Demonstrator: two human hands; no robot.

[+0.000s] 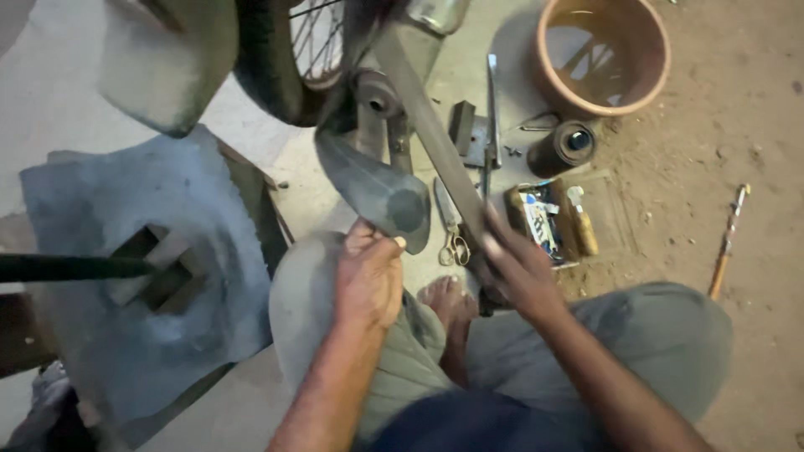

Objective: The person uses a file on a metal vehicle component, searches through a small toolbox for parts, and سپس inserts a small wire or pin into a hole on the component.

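Left grip [368, 276] pinches grey inner tube [377, 191]; right grip [517, 264] clasps long file [427, 125] beside colourful rectangular packet [538, 219].

Both bare forearms reach forward from the lap. The left hand [368, 280] is curled, knuckles up, fingers pinched shut in a grip. The right hand [515, 264] is blurred, fingers wrapped closed, wrist angled inward.

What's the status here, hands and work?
Left hand grips the inner tube. Right hand holds a long file, blurred, beside the tube. Scissors on the ground between the hands.
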